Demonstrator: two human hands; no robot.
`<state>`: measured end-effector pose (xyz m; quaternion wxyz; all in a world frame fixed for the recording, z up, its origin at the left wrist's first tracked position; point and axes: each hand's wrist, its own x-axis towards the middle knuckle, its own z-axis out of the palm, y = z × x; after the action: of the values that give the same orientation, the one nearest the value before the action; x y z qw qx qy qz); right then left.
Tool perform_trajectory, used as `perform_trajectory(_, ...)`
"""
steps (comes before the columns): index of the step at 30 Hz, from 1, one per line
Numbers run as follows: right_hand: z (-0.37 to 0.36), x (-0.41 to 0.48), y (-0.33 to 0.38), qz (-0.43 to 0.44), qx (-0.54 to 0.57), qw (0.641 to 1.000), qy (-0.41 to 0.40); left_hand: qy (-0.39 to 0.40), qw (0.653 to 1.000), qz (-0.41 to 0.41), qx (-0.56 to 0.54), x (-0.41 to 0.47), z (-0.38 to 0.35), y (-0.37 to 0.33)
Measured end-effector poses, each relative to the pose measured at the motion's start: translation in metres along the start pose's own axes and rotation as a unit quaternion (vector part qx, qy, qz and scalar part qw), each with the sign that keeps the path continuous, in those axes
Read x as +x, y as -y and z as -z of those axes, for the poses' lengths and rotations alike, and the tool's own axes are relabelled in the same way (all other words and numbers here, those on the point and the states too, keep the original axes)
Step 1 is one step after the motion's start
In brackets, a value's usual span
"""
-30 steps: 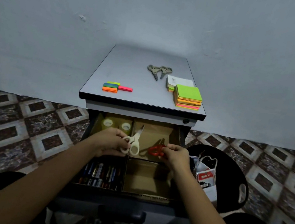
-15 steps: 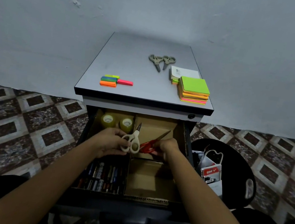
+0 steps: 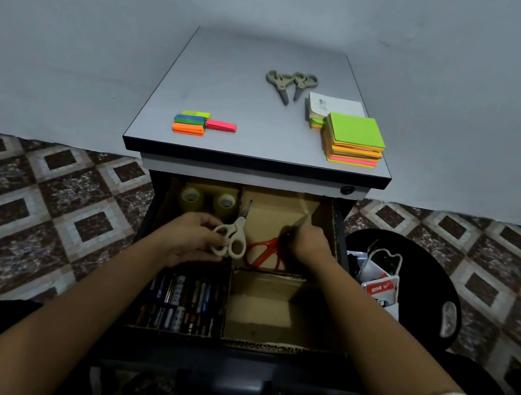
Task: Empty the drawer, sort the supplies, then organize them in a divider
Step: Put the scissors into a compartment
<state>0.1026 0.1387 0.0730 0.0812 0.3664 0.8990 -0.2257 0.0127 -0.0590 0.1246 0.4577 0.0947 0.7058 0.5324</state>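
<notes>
The drawer [image 3: 147, 222] stands pulled out under the counter [image 3: 229, 87], with a cardboard divider [image 3: 259, 315] splitting it into four compartments. The left hand [image 3: 190, 242] has its fingers curled round the loops of the white scissors [image 3: 233, 241]. These lie over the divider's middle wall with the blades pointing to 12 o'clock. The right hand [image 3: 308, 244] is clamped round the red scissors [image 3: 263, 250] near the pivot, inside the compartment at 1 o'clock. Their handles point toward 8 o'clock and the blade tip pokes out past the knuckles toward 1 o'clock. Two tape rolls [image 3: 192, 199] stand side by side in the compartment at 11 o'clock, just beyond the left hand. Pens [image 3: 181, 302] fill the compartment at 7 o'clock. On the counter, two grey scissors [image 3: 289, 84] lie touching at 12 o'clock, and a stack of sticky notes [image 3: 354, 139] sits at 2 o'clock, against a white pad [image 3: 334, 104]. Coloured flag strips [image 3: 195, 123] lie at 10 o'clock. At 3 o'clock of the drawer, a black stool [image 3: 430, 272] carries a pouch [image 3: 379, 284] with a red label.
</notes>
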Motion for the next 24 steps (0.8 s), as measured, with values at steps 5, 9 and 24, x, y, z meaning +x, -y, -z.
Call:
perform_trajectory(5,0.005,0.005,-0.006,0.173,-0.237,0.954,0.053,0.001,1.0,-0.005,0.005,0.004,0.001,0.001)
perform_trajectory(9,0.006,0.006,-0.004,0.229,-0.341,0.911,0.024,0.005,1.0,-0.007,0.003,0.005,0.004,0.001)
perform_trajectory(24,0.031,-0.038,-0.007,0.285,-0.06,0.952,-0.096,-0.016,0.995,-0.068,-0.077,-0.02,0.047,0.011)
